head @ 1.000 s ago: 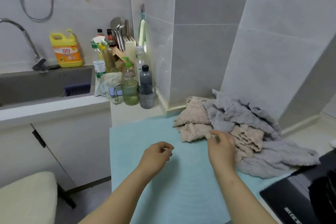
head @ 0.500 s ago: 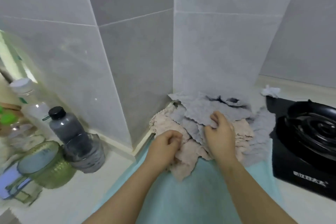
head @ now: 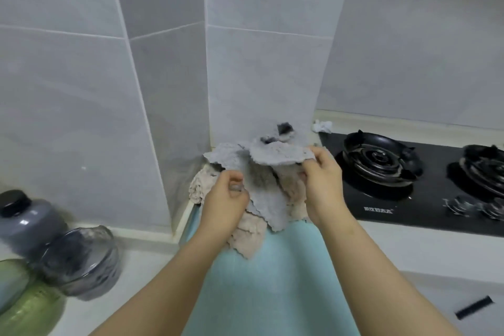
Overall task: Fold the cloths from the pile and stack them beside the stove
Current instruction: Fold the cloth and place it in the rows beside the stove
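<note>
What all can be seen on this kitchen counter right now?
Cloth pile: several, beige and grey, in the wall corner.
Held cloth: one, grey, held above the pile.
Mat: one, light blue, under the pile.
Stove: one, black, two burners, right.
Bottle: one, grey with black cap, far left.
Cups: two, one grey, one green, bottom left.
Scrap: one, white, crumpled, behind the stove.
Strip: one, black, bottom right.
Hands: two; left hand and right hand both grip the held cloth.

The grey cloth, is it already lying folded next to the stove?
No, the left hand and right hand hold the grey cloth unfolded over the pile.
</note>
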Available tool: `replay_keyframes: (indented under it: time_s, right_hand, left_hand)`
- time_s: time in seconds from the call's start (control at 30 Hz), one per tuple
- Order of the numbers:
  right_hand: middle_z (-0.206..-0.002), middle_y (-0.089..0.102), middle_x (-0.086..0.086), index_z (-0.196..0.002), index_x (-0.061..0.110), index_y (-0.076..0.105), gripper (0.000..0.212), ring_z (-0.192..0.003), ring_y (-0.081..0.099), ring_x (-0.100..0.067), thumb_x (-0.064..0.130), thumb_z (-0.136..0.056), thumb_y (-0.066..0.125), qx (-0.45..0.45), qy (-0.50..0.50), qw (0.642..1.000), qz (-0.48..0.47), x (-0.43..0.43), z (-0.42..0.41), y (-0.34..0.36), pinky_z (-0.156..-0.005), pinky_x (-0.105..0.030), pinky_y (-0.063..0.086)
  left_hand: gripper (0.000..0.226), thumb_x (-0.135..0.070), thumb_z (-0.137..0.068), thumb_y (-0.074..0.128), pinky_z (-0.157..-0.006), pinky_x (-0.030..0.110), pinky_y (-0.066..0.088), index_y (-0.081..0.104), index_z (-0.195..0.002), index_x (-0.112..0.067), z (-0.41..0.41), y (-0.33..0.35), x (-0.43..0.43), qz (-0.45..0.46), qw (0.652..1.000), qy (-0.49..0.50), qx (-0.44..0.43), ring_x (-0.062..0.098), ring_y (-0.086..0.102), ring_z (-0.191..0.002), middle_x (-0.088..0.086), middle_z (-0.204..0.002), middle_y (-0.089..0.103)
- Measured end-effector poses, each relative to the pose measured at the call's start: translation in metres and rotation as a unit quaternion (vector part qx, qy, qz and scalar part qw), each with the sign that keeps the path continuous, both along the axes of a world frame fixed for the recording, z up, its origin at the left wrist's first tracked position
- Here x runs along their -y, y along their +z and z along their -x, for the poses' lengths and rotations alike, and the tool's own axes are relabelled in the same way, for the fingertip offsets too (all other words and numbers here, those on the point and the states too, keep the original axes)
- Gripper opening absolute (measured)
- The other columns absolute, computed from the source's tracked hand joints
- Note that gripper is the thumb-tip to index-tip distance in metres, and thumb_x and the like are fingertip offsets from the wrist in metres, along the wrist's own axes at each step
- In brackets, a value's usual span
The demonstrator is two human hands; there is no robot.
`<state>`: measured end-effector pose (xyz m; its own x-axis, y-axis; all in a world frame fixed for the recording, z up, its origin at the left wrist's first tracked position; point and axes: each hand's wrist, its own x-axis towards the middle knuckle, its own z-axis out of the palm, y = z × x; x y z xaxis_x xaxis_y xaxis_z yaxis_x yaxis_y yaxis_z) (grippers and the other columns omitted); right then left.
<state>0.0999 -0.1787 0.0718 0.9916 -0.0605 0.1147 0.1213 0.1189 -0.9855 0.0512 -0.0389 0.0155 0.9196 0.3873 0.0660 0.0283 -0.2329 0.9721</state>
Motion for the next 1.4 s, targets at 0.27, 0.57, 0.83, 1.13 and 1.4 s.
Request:
replay_keyframes:
  time_s: [0.27,0.57,0.83,1.13,1.4]
  right_hand:
    - [-0.087,0.069,-0.001,-0.098,0.017,0.062,0.020,-0.072,0.066,-0.016,0.009,-0.092,0.045,-0.049,0.137,0.957,-0.251,0.032,0.113,-0.017,-0.054,-0.021,0.053]
    - [-0.084,0.066,-0.008,-0.092,0.011,0.059,0.011,-0.071,0.058,-0.017,0.008,-0.091,0.048,-0.067,0.055,0.996,-0.031,0.029,0.215,-0.129,-0.053,-0.021,0.044]
    - [-0.086,0.059,-0.008,-0.112,0.018,0.055,0.032,-0.060,0.049,-0.013,0.004,-0.096,0.031,0.012,0.032,0.975,0.218,0.024,0.274,-0.156,-0.046,-0.014,0.040]
    - [-0.131,0.048,-0.011,-0.122,0.023,0.056,0.038,-0.105,0.050,-0.027,0.013,-0.093,0.034,0.073,0.068,0.885,0.456,0.006,0.230,-0.153,-0.095,-0.035,0.043]
    - [-0.150,0.033,0.006,-0.146,0.043,0.014,0.068,-0.137,0.025,-0.026,0.031,-0.088,0.047,0.087,0.100,0.837,0.532,-0.017,0.197,-0.147,-0.107,-0.043,0.028]
  left_hand:
    - [0.080,-0.016,-0.068,0.074,-0.100,0.028,0.042,0.034,-0.135,-0.030,0.073,-0.022,0.012,-0.056,0.988,-0.010,0.146,0.012,0.046,-0.122,-0.001,-0.135,0.044]
    - [0.025,-0.011,-0.094,0.051,-0.082,0.017,0.040,0.058,-0.081,-0.031,0.188,-0.093,-0.005,-0.105,0.979,-0.114,0.131,-0.004,0.055,-0.086,-0.015,-0.090,0.061]
    - [0.045,0.001,-0.089,0.044,-0.097,0.025,0.040,0.044,-0.130,-0.018,0.227,-0.114,-0.020,-0.186,0.974,-0.122,0.046,0.018,0.054,-0.109,0.001,-0.132,0.048]
    - [0.058,-0.013,-0.089,0.051,-0.085,0.025,0.040,0.033,-0.140,-0.033,0.189,-0.109,-0.027,-0.305,0.947,-0.095,0.024,0.020,0.053,-0.107,0.005,-0.131,0.045]
    - [0.031,0.004,-0.085,0.046,-0.076,0.023,0.038,0.062,-0.093,-0.021,0.156,-0.101,-0.035,-0.294,0.936,-0.063,0.182,0.015,0.055,-0.097,-0.007,-0.103,0.061]
